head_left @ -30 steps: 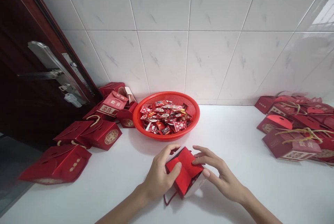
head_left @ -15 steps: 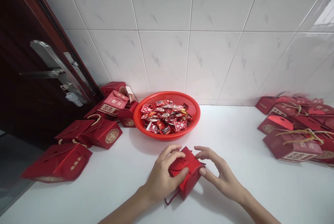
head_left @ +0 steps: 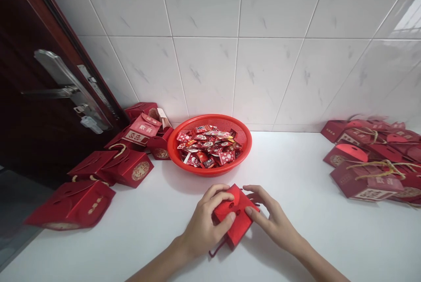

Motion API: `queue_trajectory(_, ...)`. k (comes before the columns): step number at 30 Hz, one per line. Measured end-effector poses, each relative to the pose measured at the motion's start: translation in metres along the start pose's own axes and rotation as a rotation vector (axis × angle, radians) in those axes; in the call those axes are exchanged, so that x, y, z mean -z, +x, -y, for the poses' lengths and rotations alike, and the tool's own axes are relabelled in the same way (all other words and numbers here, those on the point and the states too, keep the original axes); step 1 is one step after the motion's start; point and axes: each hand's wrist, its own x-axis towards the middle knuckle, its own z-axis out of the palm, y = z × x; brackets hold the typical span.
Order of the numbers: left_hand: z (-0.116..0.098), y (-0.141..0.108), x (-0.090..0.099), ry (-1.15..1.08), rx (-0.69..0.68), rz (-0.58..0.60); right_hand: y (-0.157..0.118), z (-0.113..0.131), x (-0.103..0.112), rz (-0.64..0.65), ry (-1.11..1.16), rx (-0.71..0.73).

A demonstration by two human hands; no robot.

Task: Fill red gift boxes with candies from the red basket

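Left hand (head_left: pixel 205 225) and right hand (head_left: pixel 274 223) clamped a small red gift box (head_left: pixel 234 217) between them at lower centre (flaps pressed shut), steadied on the bench (head_left: pixel 296 185).

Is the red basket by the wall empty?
No, the red basket is heaped with wrapped candies in red and white.

The small gift box (head_left: pixel 235 216) near the front is plain red. The far mesh basket (head_left: pixel 244 144) is bright red, its wrapped candies (head_left: pixel 208 147) red and white. Left boxes (head_left: pixel 126 169) are red with gold emblems; right boxes (head_left: pixel 365 183) are darker red with tan cords. The countertop (head_left: pixel 296 176) is white.
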Motion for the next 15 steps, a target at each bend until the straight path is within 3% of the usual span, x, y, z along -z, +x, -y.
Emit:
queue_trajectory(3, 0.004, 0.006, 0.001, -0.048, -0.006, 0.022, 0.003, -0.002, 0.004, 0.007, 0.07, -0.054)
queue_trajectory(8, 0.015, 0.024, 0.009, -0.161, -0.044, 0.161, 0.012, -0.012, 0.011, -0.015, 0.173, -0.162)
queue_trajectory(15, 0.018, 0.035, 0.013, -0.125, -0.032, 0.23, 0.019, -0.019, 0.018, -0.026, 0.055, -0.083)
